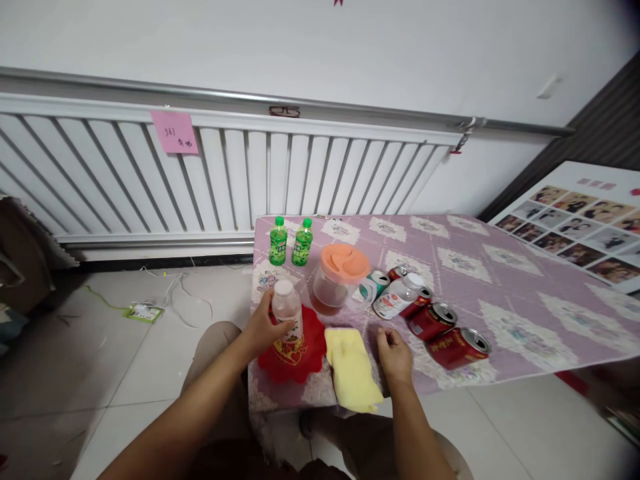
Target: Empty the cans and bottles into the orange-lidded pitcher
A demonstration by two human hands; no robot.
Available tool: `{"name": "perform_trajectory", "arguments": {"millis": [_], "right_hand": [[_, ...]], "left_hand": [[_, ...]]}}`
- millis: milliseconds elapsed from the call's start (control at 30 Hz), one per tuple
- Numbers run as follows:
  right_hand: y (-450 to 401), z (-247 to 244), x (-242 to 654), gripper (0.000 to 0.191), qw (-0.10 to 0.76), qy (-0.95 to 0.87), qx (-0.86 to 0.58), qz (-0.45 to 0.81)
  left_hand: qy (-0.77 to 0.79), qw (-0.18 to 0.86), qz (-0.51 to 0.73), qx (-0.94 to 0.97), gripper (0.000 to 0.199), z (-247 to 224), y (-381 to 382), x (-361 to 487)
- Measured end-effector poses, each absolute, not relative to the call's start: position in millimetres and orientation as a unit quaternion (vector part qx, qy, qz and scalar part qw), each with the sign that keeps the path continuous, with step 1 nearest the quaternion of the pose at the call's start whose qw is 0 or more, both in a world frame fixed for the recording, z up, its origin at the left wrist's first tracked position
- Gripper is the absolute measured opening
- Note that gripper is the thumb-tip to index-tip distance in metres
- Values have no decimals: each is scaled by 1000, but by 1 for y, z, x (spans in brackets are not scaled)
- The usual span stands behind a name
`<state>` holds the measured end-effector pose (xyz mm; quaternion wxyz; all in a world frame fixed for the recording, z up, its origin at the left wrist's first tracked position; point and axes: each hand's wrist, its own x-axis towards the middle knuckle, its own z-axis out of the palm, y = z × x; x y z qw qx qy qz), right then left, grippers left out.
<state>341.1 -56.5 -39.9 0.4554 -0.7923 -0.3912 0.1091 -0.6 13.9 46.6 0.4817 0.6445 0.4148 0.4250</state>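
The person's left hand (pixel 265 325) grasps a white-capped bottle (pixel 287 303), fingers wrapped around its side, over a red scalloped mat (pixel 316 340); whether its base touches the mat cannot be told. The right hand (pixel 395 355) is loosely curled beside a folded yellow cloth (pixel 350 370); whether it holds anything cannot be told. Behind the cloth stands a clear container with an orange lid (pixel 344 263). Right of this, a white bottle (pixel 395 299) lies tilted among cans (pixel 433 320), mostly red. Two green bottles (pixel 302 245) stand upright near the far left corner of the cloth-covered counter (pixel 505 293). Beyond is a white radiator (pixel 295 173).
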Motion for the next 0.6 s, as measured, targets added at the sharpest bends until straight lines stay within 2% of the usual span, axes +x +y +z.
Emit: {"name": "perform_trajectory", "arguments": {"millis": [167,333,600], "right_hand": [[-58,-28,339,50,499,-355,-780,123],[-61,-10,319,47,554,-307,-766,109],[-51,39,199,42,601,-409,-665,170]], "left_hand": [[426,442,414,672,82,32,-3,3],[430,429,423,673,79,23,-9,8],[434,448,408,667,74,22,-8,12]]}}
